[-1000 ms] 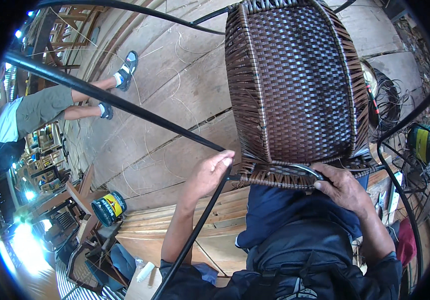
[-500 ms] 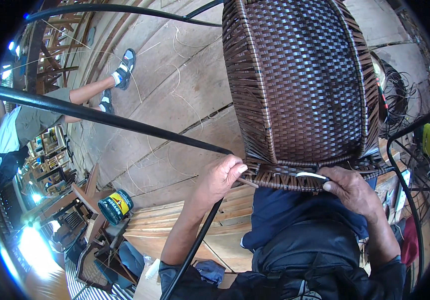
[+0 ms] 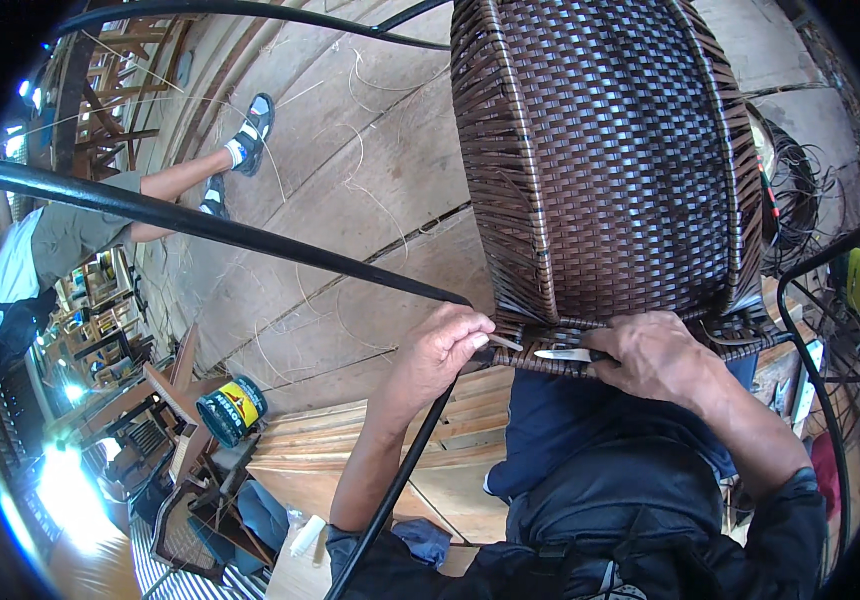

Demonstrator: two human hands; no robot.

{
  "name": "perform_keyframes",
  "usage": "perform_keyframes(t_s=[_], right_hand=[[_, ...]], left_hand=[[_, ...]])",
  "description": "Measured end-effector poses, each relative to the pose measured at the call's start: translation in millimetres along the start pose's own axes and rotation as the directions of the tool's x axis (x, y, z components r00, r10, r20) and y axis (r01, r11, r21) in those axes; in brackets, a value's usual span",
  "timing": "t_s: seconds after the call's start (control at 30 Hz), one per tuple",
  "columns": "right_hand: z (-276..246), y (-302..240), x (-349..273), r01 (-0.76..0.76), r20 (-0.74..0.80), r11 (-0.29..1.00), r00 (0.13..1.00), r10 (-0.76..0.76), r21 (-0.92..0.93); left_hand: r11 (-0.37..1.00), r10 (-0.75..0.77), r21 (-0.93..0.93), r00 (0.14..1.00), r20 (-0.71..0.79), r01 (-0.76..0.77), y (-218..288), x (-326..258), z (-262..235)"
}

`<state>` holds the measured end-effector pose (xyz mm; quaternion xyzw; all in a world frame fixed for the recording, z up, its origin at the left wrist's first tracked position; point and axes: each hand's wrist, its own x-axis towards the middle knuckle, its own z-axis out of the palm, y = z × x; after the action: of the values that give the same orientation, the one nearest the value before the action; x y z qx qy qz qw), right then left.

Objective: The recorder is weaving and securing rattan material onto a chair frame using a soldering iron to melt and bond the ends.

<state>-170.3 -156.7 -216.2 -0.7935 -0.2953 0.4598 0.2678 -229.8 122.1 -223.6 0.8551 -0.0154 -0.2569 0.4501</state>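
A dark brown woven wicker seat (image 3: 630, 160) on a black metal frame (image 3: 230, 240) stands against my lap. My left hand (image 3: 442, 348) is closed at the corner of the woven edge, pinching a thin brown strip (image 3: 506, 343) whose end points to the right. In my closed right hand (image 3: 655, 358) is a small knife (image 3: 565, 355) with a pale blade, pointing left along the woven edge toward that strip. The knife's handle is mostly covered by my fingers.
Another person's legs (image 3: 185, 182) show at the left. A dark green and yellow bucket (image 3: 233, 410) stands near wooden chair parts (image 3: 175, 400). Coiled dark strands (image 3: 795, 190) lie at the right. Wooden planks (image 3: 350, 440) lie by my left forearm; loose strips are scattered over the floor (image 3: 350, 250).
My right hand has moved left along the woven edge, bringing the knife blade close to the strip. My left hand stays at the corner. The seat has shifted slightly.
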Motion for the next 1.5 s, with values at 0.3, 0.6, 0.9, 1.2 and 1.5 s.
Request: perform_keyframes(t_s=[0.3, 0.6, 0.9, 1.2, 1.5], right_hand=[[-11.4, -33.7, 42.1, 0.029, 0.141, 0.941, 0.99, 0.021, -0.338], [-20.7, -60.7, 62.2, 0.078, 0.275, 0.91, 0.961, 0.041, -0.408], [-18.0, -75.2, 71.3, 0.131, 0.325, 0.892, 0.945, 0.019, -0.432], [-11.8, -64.5, 71.6, 0.146, 0.283, 0.926, 0.958, -0.044, -0.347], [14.4, -43.3, 60.0, 0.088, 0.246, 0.939, 0.969, -0.003, -0.333]], left_hand=[[0.988, 0.009, 0.157, 1.0, -0.029, -0.004, -16.8, -8.7, -4.0], [0.986, -0.139, 0.074, 0.985, -0.103, 0.147, -24.8, -21.2, 0.8], [0.989, -0.112, 0.091, 0.99, -0.083, 0.12, -27.0, -22.3, 2.3], [0.993, -0.099, 0.057, 0.993, -0.059, 0.102, -31.5, -21.3, 6.3], [0.981, -0.156, 0.115, 0.988, 0.014, 0.153, -24.0, -14.1, 1.6]])
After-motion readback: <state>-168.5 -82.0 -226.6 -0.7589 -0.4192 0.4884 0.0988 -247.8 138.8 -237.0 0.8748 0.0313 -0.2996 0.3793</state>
